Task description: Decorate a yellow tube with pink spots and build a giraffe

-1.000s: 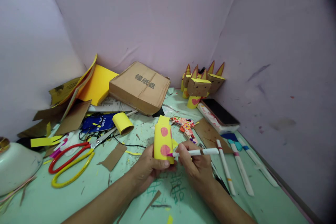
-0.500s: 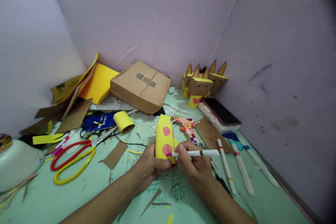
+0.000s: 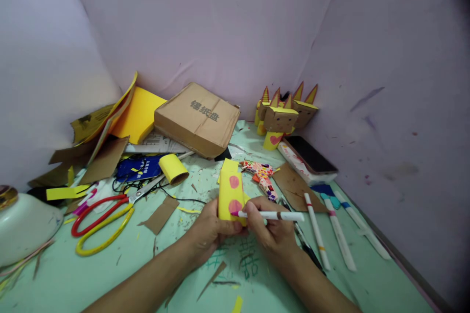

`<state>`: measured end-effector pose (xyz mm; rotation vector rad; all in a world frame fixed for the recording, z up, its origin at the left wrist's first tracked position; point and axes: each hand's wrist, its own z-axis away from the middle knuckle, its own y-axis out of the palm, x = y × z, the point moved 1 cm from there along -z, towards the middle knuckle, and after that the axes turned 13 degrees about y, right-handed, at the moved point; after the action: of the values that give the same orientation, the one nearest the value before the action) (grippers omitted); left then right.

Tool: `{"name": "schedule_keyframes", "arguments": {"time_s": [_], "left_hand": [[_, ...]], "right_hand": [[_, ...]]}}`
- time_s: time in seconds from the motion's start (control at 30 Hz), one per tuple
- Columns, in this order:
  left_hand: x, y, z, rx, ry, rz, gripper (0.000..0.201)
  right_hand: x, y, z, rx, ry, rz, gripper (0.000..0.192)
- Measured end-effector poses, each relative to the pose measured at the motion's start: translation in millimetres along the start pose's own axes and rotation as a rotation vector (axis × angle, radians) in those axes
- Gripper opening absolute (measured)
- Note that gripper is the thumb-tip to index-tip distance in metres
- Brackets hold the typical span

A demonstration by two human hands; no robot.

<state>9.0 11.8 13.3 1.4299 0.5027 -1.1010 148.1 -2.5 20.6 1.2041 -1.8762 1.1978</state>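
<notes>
My left hand is closed around the lower part of a yellow paper-covered piece, which carries two pink round spots on its front. In my right hand a white marker pen is pinched between thumb and fingers. Its magenta tip touches the lower pink spot. Behind the piece lies a glue gun with a colourful pattern. Further left rests a yellow paper-covered tube on its side.
Red-and-yellow-handled scissors lie at left, near a white rounded object. A cardboard box stands at the back. Figures with pointed ears, a phone and several markers occupy the right.
The yellow piece and the marker have shifted very slightly, with the tip still on the lower spot. The other things lie where they were.
</notes>
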Motion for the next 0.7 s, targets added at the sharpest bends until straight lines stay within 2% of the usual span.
{"name": "schedule_keyframes", "arguments": {"time_s": [0.3, 0.57, 0.7], "left_hand": [[-3.1, 0.8, 0.9, 0.048, -0.004, 0.045, 0.056], [0.8, -1.7, 0.0, 0.016, 0.0, 0.03, 0.058], [-2.1, 0.5, 0.8, 0.04, 0.0, 0.029, 0.058]], "right_hand": [[1.3, -1.9, -1.4, -0.047, 0.049, 0.008, 0.03], [-1.8, -3.7, -1.9, -0.106, 0.104, 0.049, 0.032], [-0.8, -1.9, -1.8, -0.072, 0.112, 0.016, 0.031]]}}
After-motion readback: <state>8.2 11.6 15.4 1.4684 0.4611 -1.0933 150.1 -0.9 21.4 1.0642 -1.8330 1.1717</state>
